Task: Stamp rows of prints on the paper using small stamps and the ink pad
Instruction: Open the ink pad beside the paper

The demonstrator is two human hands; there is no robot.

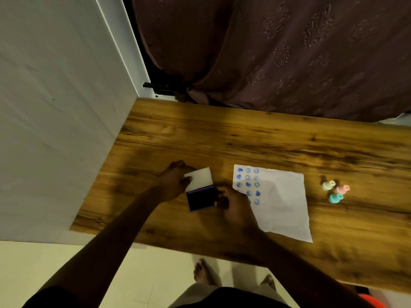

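Wooden table (244,138) fills the middle of the frame, a grey wall at upper left and a patterned curtain (289,47) above. At lower centre the left hand (175,181) grips the white lid (200,177) of the open ink pad (201,200); the right hand (233,203) holds its base. Paper (280,201) just right shows blue prints (248,184), too small to read. 3 stamps (334,189) cluster at right.

A home room, wood-grain table (244,134) pushed into a corner against a pale wall (55,107) on the left, patterned maroon curtain (289,52) hanging at the far side, cream tiled floor (155,263) near, bare feet (201,272) below the table's near edge
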